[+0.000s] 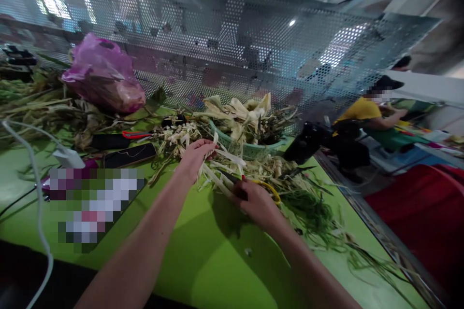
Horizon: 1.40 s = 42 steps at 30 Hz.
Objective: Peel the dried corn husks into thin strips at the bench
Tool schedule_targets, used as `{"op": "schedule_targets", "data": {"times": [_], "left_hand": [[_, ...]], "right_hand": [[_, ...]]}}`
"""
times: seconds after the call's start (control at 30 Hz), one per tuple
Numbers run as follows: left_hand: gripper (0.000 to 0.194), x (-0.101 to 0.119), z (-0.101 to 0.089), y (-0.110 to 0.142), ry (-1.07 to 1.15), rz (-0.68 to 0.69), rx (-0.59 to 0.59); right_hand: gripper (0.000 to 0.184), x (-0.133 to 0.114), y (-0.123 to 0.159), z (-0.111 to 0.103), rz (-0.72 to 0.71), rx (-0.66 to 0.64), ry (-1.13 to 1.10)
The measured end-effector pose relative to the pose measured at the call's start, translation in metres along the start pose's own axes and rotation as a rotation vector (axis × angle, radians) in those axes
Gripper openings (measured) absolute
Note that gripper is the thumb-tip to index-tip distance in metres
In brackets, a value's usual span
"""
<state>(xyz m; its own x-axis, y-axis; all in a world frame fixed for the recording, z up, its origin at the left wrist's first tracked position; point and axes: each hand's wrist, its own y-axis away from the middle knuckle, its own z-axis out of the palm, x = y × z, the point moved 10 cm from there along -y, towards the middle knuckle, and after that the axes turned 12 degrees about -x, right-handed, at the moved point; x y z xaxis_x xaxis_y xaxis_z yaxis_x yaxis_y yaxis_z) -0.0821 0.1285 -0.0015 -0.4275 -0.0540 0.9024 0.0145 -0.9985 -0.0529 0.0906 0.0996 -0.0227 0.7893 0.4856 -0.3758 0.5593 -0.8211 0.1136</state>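
Observation:
My left hand (195, 158) is closed round a bunch of pale leaf strips (221, 166) lifted just above the green table (203, 260). My right hand (255, 202) grips yellow-handled scissors (268, 188), with the dark blades against the lower end of the strips. Behind both hands a teal basket (253, 150) is heaped with dry pale husks. Loose strips and green stems (308, 203) lie scattered to the right of my right hand.
A pink plastic bag (103, 75) sits at the back left among dried stalks. A dark phone (130, 155) and red-handled scissors (136, 135) lie left of the pile. A white cable (36, 193) crosses the left edge. A perforated metal screen (232, 43) stands behind. A person in yellow (362, 111) sits at right.

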Motion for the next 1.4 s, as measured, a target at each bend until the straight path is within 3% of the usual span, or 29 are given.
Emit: {"op": "schedule_targets", "data": {"times": [0.93, 1.4], "left_hand": [[0.018, 0.008, -0.001, 0.002, 0.001, 0.002, -0.004], [0.017, 0.010, -0.014, 0.000, 0.042, 0.027, 0.055]], "right_hand": [[0.016, 0.000, 0.005, -0.008, -0.016, -0.006, -0.128], [0.011, -0.010, 0.005, 0.002, -0.081, -0.109, -0.163]]}}
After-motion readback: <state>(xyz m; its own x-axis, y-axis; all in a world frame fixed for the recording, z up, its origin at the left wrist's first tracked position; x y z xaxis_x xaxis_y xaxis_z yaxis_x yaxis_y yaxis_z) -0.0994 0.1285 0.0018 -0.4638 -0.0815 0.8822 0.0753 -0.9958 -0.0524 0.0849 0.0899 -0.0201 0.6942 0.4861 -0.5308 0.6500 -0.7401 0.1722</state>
